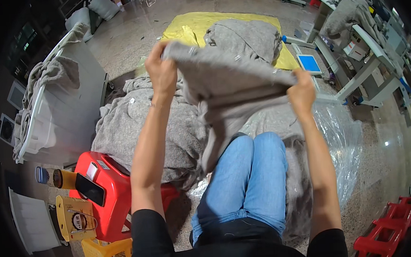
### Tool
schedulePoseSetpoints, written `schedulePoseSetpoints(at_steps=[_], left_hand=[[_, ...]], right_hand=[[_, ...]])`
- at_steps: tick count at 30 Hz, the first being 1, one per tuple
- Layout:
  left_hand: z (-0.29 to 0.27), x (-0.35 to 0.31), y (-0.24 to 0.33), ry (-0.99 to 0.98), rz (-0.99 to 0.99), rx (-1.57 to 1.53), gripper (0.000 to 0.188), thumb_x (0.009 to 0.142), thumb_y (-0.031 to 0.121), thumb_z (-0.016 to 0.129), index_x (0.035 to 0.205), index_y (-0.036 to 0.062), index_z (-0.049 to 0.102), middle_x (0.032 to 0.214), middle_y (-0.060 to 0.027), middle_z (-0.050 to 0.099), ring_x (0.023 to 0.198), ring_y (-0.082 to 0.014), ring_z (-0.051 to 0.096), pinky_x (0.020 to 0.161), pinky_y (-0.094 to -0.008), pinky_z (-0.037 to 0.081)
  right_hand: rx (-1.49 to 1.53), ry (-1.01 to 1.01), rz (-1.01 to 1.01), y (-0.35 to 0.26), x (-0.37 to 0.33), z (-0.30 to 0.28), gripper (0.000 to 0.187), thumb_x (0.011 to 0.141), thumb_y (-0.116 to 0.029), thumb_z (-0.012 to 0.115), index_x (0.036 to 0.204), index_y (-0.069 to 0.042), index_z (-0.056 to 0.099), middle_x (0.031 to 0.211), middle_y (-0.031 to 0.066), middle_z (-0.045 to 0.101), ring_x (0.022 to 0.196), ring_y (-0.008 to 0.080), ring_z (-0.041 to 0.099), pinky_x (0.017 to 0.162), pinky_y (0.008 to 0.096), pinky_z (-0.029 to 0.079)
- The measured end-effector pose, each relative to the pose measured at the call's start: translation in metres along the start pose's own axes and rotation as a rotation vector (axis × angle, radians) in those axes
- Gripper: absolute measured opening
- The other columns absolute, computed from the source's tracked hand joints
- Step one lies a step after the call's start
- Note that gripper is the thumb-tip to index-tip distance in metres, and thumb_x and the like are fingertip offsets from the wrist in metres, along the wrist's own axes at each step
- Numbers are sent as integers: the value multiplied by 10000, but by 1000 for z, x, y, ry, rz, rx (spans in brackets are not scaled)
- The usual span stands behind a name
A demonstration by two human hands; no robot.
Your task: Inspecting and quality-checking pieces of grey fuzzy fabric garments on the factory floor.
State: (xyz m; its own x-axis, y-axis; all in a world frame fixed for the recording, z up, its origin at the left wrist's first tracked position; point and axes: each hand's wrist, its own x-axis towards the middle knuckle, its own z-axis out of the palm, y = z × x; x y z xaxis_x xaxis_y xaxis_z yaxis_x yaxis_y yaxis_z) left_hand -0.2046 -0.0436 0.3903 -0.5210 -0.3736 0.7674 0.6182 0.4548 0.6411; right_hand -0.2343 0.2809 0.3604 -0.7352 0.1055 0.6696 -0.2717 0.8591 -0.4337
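A grey knitted garment is stretched in the air in front of me, blurred by motion, its lower part hanging down toward my knees. My left hand is closed on its upper left corner. At the right end my right hand grips the other corner, raised a little lower than the left. Behind the left forearm lies a large heap of grey knitwear. Beyond the held piece, another grey knit pile rests on a yellow sheet. More grey cloth lies beside my right leg.
At left stands a white bin with knits over its rim. A red stool bears a black phone; a yellow paper bag is beside it. Clear plastic film covers floor at right, near a metal-legged table and red stools.
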Motion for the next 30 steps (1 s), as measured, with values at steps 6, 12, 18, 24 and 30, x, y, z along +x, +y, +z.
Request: schedulePoseSetpoints(at_steps=[6, 12, 18, 24, 30], left_hand=[[4, 72, 93, -110, 200, -725, 240, 804, 38, 646, 1036, -11, 610, 952, -83, 646, 913, -169, 607, 835, -286, 489], [-44, -60, 126, -492, 184, -235, 211, 616, -37, 566, 813, -27, 639, 786, -94, 628, 754, -197, 578, 669, -312, 452], [-91, -235, 91, -874, -94, 260, 229, 604, -52, 593, 810, 36, 642, 788, -54, 595, 764, -238, 531, 675, -314, 421], [-114, -352, 82, -575, -470, 201, 328, 726, -120, 549, 973, 76, 636, 1201, -120, 499, 1085, -246, 521, 914, -317, 417], [-104, -361, 73, 112, -1271, -347, 176, 836, -46, 535, 995, -22, 605, 935, -90, 647, 799, -105, 585, 733, -233, 471]], right_hand=[[134, 552, -444, 20, 74, -143, 352, 716, 85, 486, 1033, -21, 596, 1003, 102, 626, 966, 213, 595, 869, 309, 462], [515, 415, -281, 62, -36, -260, 265, 803, 81, 527, 1066, 66, 558, 1021, 119, 588, 959, 200, 571, 851, 314, 477], [125, -604, -218, 98, -216, -207, 416, 557, 162, 460, 913, -18, 579, 853, 135, 578, 770, 254, 603, 639, 317, 512], [324, -983, 18, 79, -321, -187, 228, 638, -8, 641, 853, -56, 583, 788, 118, 601, 683, 313, 610, 599, 361, 490], [376, -1251, 228, 65, -274, -193, 320, 697, -152, 694, 1000, -55, 654, 958, 127, 674, 892, 237, 661, 758, 320, 523]])
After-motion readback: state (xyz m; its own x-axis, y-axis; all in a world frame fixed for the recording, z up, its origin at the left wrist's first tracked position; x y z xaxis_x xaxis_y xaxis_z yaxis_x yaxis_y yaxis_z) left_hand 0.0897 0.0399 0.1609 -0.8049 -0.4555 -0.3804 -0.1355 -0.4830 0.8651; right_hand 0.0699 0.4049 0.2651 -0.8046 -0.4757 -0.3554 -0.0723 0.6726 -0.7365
